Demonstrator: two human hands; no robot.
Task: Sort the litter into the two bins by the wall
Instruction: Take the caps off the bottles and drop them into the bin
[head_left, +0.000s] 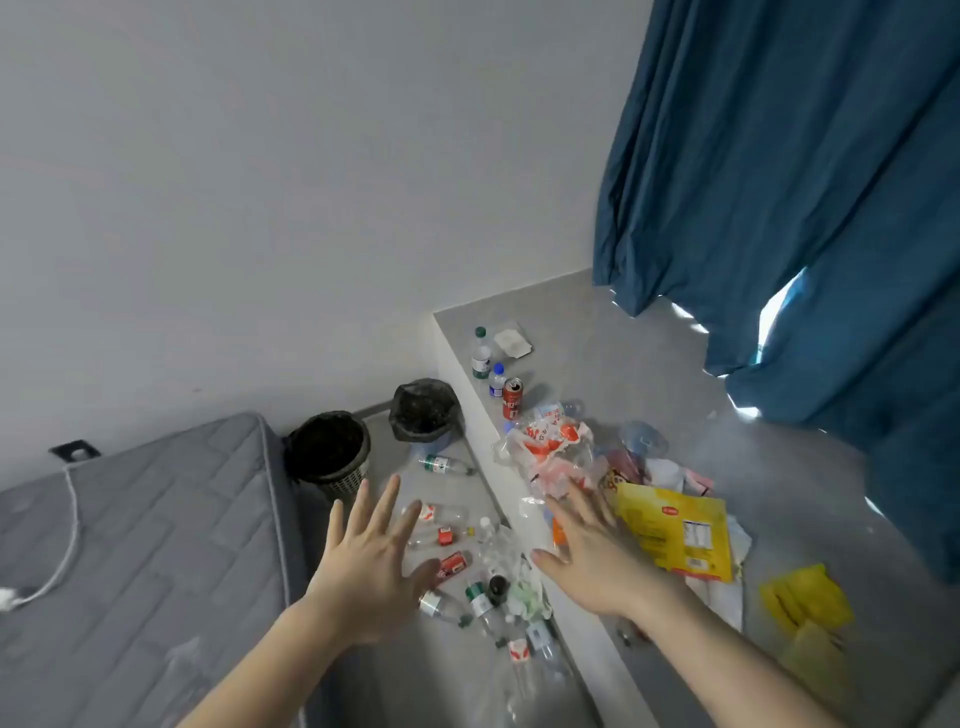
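Litter everywhere, and I've got nothing picked up yet. Left hand is spread wide, fingers straight, hovering over the floor; right hand is spread too, palm down, holding nothing.

Just beyond my left fingertips lie loose plastic bottles on the floor, and a small red can sits beside the thumb. More bottles are heaped between my two wrists. Past the right fingertips there's a crumpled clear-and-red bag; just to its right, a yellow packet on the raised surface. Farther out, beyond the bag, a red can stands upright among upright bottles.

The two bins sit ahead of the left hand by the wall: a basket-style bin and a black-lined bin, close together.

Risks, as I judge it: those round bottles could roll off under the mattress if I nudge them. Dragging the bag could knock the standing can off the ledge. And with the bins so near each other, a toss could land in the wrong one.
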